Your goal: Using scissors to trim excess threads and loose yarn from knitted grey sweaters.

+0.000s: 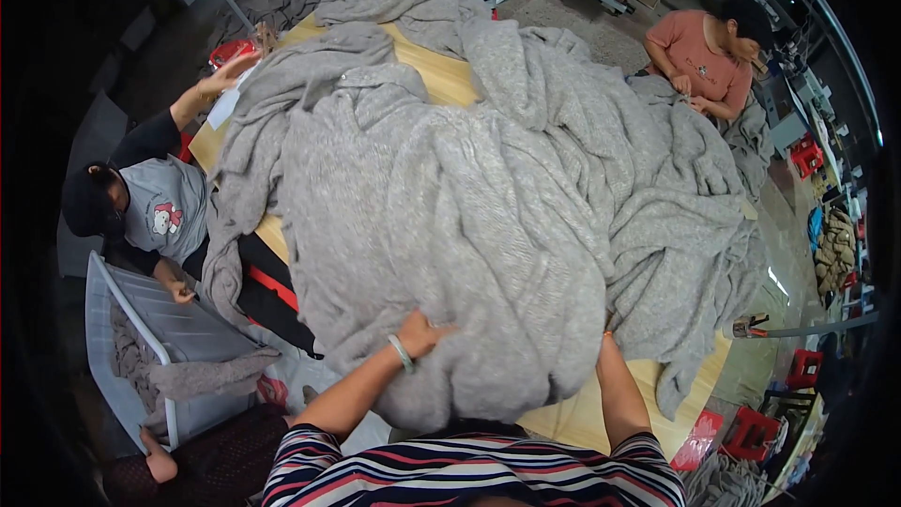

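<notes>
I have the grey knit piece point(375, 207) directly ahead of both hands, spread over the wooden table point(587, 418), its near edge beside the striped shirt point(450, 479). Governing relation: the left hand point(419, 333) rests on top of the near part, while the right forearm point(621, 390) meets the right-hand edge; most of the material lies forward of the hands. The left hand is the nearer to its middle. The long axis is uncertain, since the far end merges with other cloth; the main folds slant from far left to near right. The left fingers are curled and blurred, so I cannot confirm a grip. Fabric conceals the right hand; its state cannot be determined. More grey knitwear point(690, 225) lies forward-right of the right hand.
</notes>
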